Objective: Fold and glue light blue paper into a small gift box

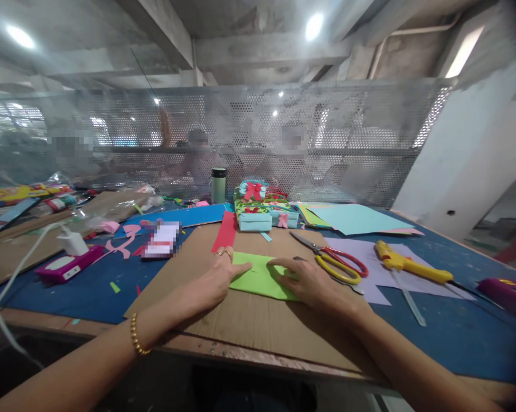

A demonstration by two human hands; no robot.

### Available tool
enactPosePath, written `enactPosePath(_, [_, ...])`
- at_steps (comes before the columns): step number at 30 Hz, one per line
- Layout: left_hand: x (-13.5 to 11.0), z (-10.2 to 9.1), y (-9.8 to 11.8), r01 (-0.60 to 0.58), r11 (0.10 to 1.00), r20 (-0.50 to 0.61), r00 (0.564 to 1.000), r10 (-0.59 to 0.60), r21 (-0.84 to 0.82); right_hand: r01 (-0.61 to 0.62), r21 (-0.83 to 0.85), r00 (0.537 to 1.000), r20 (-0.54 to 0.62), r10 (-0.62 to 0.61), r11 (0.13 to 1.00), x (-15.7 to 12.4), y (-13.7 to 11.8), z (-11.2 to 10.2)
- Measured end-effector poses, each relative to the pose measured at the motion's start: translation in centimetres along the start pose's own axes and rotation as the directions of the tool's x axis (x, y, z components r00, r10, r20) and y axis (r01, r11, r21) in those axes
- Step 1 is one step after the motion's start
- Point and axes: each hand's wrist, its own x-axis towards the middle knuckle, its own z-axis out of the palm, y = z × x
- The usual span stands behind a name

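A bright green sheet of paper [262,280], seemingly folded, lies on a brown cardboard board [249,326] in front of me. On its left end rests my left hand [215,280], thumb stretched across the paper and the other fingers by its upper left corner. My right hand [307,280] presses on the right part of the sheet with its fingers apart. Past my left fingers lies a red paper strip [225,232]. Beside my right hand are scissors [341,266] with red and yellow handles; part of them is hidden.
Small light-blue paper boxes [255,221] with bows stand behind the cardboard, near a green bottle [218,186]. A yellow glue gun [412,268] lies right on purple paper [378,274]. Left are a phone [161,239] and a purple device [69,263] with a white cable.
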Motion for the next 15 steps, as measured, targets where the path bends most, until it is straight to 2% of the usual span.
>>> enactPosePath(5, [-0.4,-1.0,1.0,-0.014,0.994,-0.019,1.000,0.016,0.108,0.027,-0.029,1.000,0.015,-0.027,0.999,-0.4,-0.7,-0.3])
enactPosePath(9, [-0.3,-2.3,2.2,-0.170,0.959,0.001,0.985,0.174,0.227,0.047,-0.094,0.999,-0.003,-0.047,0.994,-0.6,-0.8,0.1])
enactPosePath(12, [-0.1,-2.7,2.7,-0.247,0.946,0.067,0.969,0.238,0.208,0.049,-0.127,0.998,-0.018,-0.052,0.991,-0.8,-1.0,0.0])
enactPosePath(15, [0.3,-2.7,3.3,-0.199,0.971,0.105,0.977,0.186,0.136,0.056,-0.159,0.998,-0.026,-0.060,0.986,-1.0,-1.2,-0.1])
